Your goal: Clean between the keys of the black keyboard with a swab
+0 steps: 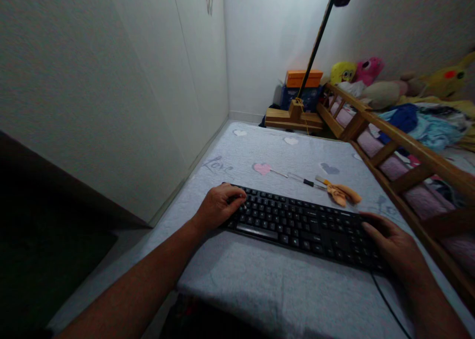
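Observation:
A black keyboard (pixel 293 220) lies slanted on the light blue quilted cover (pixel 252 269), its cable running toward the near edge at the right. My left hand (pixel 219 205) is closed over the keyboard's left end, thumb and fingers drawn together on its keys. At the right end, my right hand (pixel 393 245) wraps round the edge, thumb on top and fingers partly hidden. Beyond the keyboard lie a thin tool with a black grip (pixel 308 182) and an orange cloth-like item (pixel 343 193) with a small brush-like piece beside it.
A white wardrobe (pixel 159 81) stands along the left. On the right runs a wooden bed rail (pixel 415 136) with clothes and plush toys behind it. A wooden stand (pixel 295 116) with a dark pole and an orange box (pixel 303 78) are at the far end.

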Action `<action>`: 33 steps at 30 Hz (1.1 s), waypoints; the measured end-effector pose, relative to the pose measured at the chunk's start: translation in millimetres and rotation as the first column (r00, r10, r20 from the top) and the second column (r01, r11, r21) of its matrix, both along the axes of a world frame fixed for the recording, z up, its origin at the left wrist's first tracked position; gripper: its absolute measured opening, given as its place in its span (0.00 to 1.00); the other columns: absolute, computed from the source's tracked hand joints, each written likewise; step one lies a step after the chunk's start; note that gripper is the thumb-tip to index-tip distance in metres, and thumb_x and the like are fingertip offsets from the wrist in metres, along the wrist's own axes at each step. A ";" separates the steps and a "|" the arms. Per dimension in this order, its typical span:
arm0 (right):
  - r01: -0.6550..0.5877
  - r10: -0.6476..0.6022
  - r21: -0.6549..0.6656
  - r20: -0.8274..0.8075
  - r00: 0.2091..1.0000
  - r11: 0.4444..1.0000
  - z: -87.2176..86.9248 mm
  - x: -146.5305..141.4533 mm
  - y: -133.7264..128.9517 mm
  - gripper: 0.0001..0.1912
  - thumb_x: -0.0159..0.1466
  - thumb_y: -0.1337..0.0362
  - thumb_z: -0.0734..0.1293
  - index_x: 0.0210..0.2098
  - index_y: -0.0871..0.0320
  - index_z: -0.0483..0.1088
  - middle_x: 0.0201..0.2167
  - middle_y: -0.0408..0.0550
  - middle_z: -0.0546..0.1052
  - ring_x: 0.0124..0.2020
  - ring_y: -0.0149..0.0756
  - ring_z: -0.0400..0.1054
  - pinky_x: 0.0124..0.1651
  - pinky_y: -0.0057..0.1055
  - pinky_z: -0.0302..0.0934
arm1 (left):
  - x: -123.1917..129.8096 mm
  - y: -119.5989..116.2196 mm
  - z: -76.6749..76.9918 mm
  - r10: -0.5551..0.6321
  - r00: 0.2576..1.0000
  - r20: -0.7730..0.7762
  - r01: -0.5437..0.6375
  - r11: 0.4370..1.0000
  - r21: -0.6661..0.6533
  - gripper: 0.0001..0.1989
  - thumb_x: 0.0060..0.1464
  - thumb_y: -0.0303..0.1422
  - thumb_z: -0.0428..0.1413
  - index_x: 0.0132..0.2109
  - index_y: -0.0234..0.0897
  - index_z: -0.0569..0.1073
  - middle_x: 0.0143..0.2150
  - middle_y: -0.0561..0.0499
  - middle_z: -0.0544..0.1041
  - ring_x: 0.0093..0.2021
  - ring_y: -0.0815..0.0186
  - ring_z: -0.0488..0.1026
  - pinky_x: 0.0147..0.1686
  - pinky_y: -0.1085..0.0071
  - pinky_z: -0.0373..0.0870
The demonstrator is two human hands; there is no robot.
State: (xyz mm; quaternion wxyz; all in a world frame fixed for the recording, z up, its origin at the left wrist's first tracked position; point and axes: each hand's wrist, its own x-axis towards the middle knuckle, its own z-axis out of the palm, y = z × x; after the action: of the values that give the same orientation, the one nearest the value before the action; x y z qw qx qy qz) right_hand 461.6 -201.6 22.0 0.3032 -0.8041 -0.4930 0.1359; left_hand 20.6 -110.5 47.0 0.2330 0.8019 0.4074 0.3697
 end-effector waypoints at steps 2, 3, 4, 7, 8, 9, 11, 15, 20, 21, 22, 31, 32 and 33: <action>-0.012 0.012 0.020 0.014 1.000 1.000 -2.2 2.1 0.3 0.27 0.51 0.43 0.66 0.44 0.52 0.77 0.45 0.50 0.80 0.47 0.55 0.73 0.54 0.49 0.64 | -0.6 0.5 -0.1 -0.009 1.000 -0.006 0.009 1.000 -0.003 0.04 0.56 0.28 0.57 0.37 0.36 0.78 0.32 0.51 0.78 0.34 0.67 0.73 0.38 0.70 0.67; -0.021 0.021 0.028 0.022 1.000 0.999 -3.2 2.9 0.4 0.27 0.52 0.43 0.66 0.43 0.52 0.77 0.44 0.50 0.80 0.46 0.54 0.74 0.52 0.48 0.65 | -1.0 0.7 0.0 -0.014 1.000 -0.009 0.014 1.000 -0.006 0.04 0.56 0.28 0.57 0.37 0.36 0.78 0.32 0.51 0.77 0.34 0.67 0.73 0.37 0.70 0.67; -0.029 0.028 0.031 0.029 0.999 0.999 -3.9 3.5 0.4 0.27 0.52 0.42 0.66 0.43 0.52 0.77 0.43 0.49 0.80 0.45 0.54 0.74 0.50 0.47 0.66 | -1.3 0.7 0.2 -0.019 1.000 -0.012 0.019 1.000 -0.010 0.04 0.56 0.28 0.57 0.37 0.36 0.78 0.32 0.51 0.77 0.33 0.67 0.72 0.37 0.70 0.67; -0.030 0.028 0.035 0.041 0.999 0.999 -4.5 4.1 0.3 0.27 0.53 0.42 0.65 0.43 0.52 0.77 0.42 0.49 0.81 0.43 0.53 0.75 0.47 0.45 0.68 | -1.8 -0.1 1.4 -0.038 0.999 -0.021 0.037 0.999 -0.020 0.04 0.56 0.28 0.57 0.37 0.36 0.78 0.31 0.51 0.77 0.33 0.67 0.72 0.37 0.70 0.67; -0.025 0.023 0.032 0.042 0.999 0.999 -4.4 4.0 0.2 0.27 0.53 0.42 0.65 0.44 0.51 0.77 0.42 0.49 0.81 0.43 0.53 0.75 0.48 0.46 0.68 | -1.8 -0.6 1.9 -0.046 0.999 -0.025 0.045 0.999 -0.021 0.04 0.56 0.28 0.57 0.37 0.36 0.78 0.31 0.51 0.77 0.33 0.67 0.72 0.37 0.71 0.66; -0.021 0.020 0.027 0.041 0.999 0.999 -4.1 3.9 0.1 0.27 0.53 0.42 0.65 0.44 0.51 0.77 0.42 0.49 0.81 0.44 0.53 0.75 0.49 0.47 0.67 | -1.8 -1.1 2.3 -0.053 0.998 -0.029 0.052 0.998 -0.021 0.04 0.56 0.28 0.57 0.37 0.36 0.78 0.31 0.51 0.77 0.33 0.67 0.72 0.36 0.71 0.66; -0.019 0.018 0.025 0.041 0.999 1.000 -3.8 3.8 -0.1 0.27 0.53 0.43 0.65 0.44 0.51 0.77 0.43 0.49 0.80 0.45 0.54 0.74 0.50 0.47 0.67 | -1.6 -2.2 2.8 -0.065 0.997 -0.039 0.064 0.998 -0.024 0.05 0.56 0.28 0.57 0.37 0.36 0.78 0.30 0.52 0.76 0.32 0.68 0.71 0.36 0.71 0.66; -0.025 0.024 0.038 0.041 0.999 0.999 -4.4 4.5 -0.4 0.26 0.54 0.43 0.65 0.44 0.52 0.77 0.43 0.49 0.80 0.45 0.53 0.74 0.51 0.46 0.67 | -0.8 -2.8 2.2 -0.066 0.997 -0.045 0.064 0.997 -0.048 0.05 0.55 0.28 0.57 0.37 0.35 0.78 0.31 0.51 0.76 0.32 0.68 0.71 0.35 0.72 0.65; -0.056 0.052 0.062 0.056 0.997 0.997 -6.2 5.7 -0.4 0.26 0.54 0.44 0.64 0.44 0.52 0.77 0.44 0.50 0.80 0.46 0.52 0.74 0.54 0.46 0.65 | 3.6 -0.6 5.3 -0.002 0.996 -0.090 -0.001 0.999 -0.033 0.05 0.55 0.28 0.57 0.37 0.36 0.78 0.30 0.52 0.76 0.31 0.68 0.71 0.34 0.72 0.65; -0.056 0.052 0.063 0.057 0.997 0.996 -6.5 5.9 -0.3 0.26 0.54 0.44 0.64 0.44 0.52 0.77 0.45 0.50 0.80 0.47 0.52 0.74 0.54 0.47 0.65 | 4.9 0.2 7.0 0.009 0.994 -0.110 -0.012 1.000 -0.020 0.05 0.55 0.28 0.57 0.37 0.36 0.78 0.30 0.52 0.76 0.31 0.68 0.71 0.35 0.72 0.65; -0.058 0.054 0.063 0.057 0.997 0.996 -6.9 6.1 -0.1 0.26 0.54 0.44 0.64 0.44 0.52 0.77 0.45 0.50 0.80 0.47 0.52 0.74 0.55 0.47 0.64 | 6.2 1.0 9.0 0.009 0.991 -0.135 -0.012 1.000 -0.015 0.05 0.55 0.28 0.56 0.36 0.36 0.78 0.30 0.52 0.76 0.32 0.68 0.72 0.35 0.72 0.65; -0.050 0.047 0.048 0.050 0.998 0.998 -10.2 8.0 0.5 0.26 0.55 0.43 0.64 0.45 0.51 0.76 0.46 0.49 0.79 0.48 0.53 0.73 0.54 0.49 0.64 | 19.2 11.5 25.9 -0.034 0.943 -0.330 0.018 0.998 -0.053 0.06 0.55 0.28 0.55 0.36 0.38 0.78 0.31 0.52 0.78 0.32 0.67 0.73 0.34 0.73 0.64; -0.051 0.049 0.051 0.046 0.998 0.997 -10.2 8.1 0.3 0.26 0.55 0.43 0.64 0.45 0.51 0.76 0.46 0.49 0.79 0.49 0.53 0.73 0.55 0.48 0.64 | 20.9 12.6 27.0 -0.043 0.937 -0.346 0.021 0.998 -0.067 0.06 0.55 0.28 0.55 0.36 0.38 0.78 0.31 0.52 0.78 0.33 0.67 0.73 0.35 0.73 0.64; -0.053 0.051 0.053 0.040 0.998 0.997 -10.1 8.1 0.2 0.26 0.55 0.43 0.64 0.45 0.51 0.76 0.46 0.49 0.79 0.49 0.53 0.73 0.55 0.48 0.63 | 22.5 13.5 27.9 -0.043 0.933 -0.358 0.017 0.997 -0.075 0.07 0.54 0.28 0.55 0.36 0.38 0.78 0.31 0.52 0.78 0.33 0.67 0.73 0.35 0.73 0.64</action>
State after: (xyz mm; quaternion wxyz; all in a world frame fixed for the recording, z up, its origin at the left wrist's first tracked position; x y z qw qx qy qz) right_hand 469.7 -201.4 11.9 0.3117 -0.7850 -0.5229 0.1145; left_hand 43.1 -97.0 74.9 0.1884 0.8533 0.4437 0.1988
